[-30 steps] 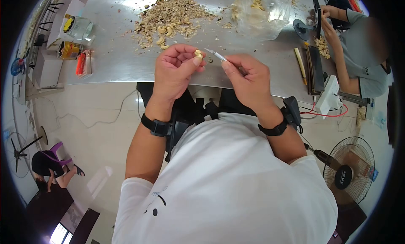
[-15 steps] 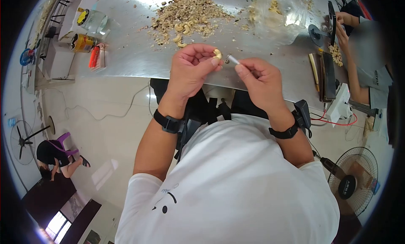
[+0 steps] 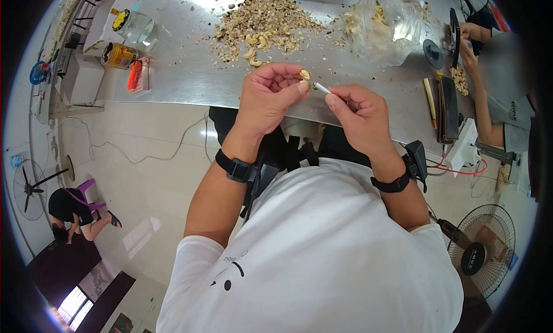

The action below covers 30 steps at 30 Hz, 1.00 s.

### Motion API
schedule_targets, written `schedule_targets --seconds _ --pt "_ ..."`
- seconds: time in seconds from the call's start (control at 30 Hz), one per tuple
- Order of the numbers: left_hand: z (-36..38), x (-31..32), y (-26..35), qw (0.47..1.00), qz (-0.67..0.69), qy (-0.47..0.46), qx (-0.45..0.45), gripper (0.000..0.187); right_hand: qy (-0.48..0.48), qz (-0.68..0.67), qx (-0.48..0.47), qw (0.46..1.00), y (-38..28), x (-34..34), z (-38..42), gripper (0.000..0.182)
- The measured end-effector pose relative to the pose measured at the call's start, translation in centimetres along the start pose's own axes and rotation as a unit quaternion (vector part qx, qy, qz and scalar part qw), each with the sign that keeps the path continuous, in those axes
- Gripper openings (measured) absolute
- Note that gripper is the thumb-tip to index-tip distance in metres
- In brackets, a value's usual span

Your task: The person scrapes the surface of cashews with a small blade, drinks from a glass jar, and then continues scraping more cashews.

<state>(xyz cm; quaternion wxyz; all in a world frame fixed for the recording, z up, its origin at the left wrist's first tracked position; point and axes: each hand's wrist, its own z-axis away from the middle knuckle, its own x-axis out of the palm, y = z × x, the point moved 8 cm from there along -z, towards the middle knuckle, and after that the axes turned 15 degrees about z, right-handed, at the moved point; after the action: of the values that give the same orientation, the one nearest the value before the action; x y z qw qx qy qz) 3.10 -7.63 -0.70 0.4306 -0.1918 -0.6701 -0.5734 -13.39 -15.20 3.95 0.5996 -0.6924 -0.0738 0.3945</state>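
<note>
Over the near edge of the metal table, my left hand pinches a pale cashew nut between thumb and fingers. In my right hand is a short, thin whitish stick-like tool, gripped between thumb and forefinger. Its tip points at the cashew, right beside the left thumb. Just beyond the hands lie several whole cashews at the near side of a heap of brownish nut scraps.
On the metal table stand a glass jar, a yellow-labelled jar and an orange-handled item at left. A clear plastic bag lies at right, near a dark wallet-like case, a power strip and another person's hands.
The cashew has turned in my left fingers and shows a different side. The stick-like tool has tilted slightly, still close to it. The whole view has shifted a little.
</note>
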Motion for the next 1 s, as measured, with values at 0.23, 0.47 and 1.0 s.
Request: schedule_targets --seconds 0.23,0.47,1.0 --pt "0.1 -0.1 0.1 1.000 -0.016 0.018 0.006 0.023 0.060 0.071 -0.033 0.995 -0.1 -0.3 0.2 0.010" --pt "0.3 -0.5 0.1 0.999 0.039 0.018 -0.009 0.022 0.081 0.060 -0.040 0.994 -0.5 -0.3 0.5 0.011" --pt "0.1 -0.3 0.0 0.999 0.041 0.007 -0.008 0.022 -0.007 -0.027 0.025 0.999 0.5 0.5 0.3 0.013"
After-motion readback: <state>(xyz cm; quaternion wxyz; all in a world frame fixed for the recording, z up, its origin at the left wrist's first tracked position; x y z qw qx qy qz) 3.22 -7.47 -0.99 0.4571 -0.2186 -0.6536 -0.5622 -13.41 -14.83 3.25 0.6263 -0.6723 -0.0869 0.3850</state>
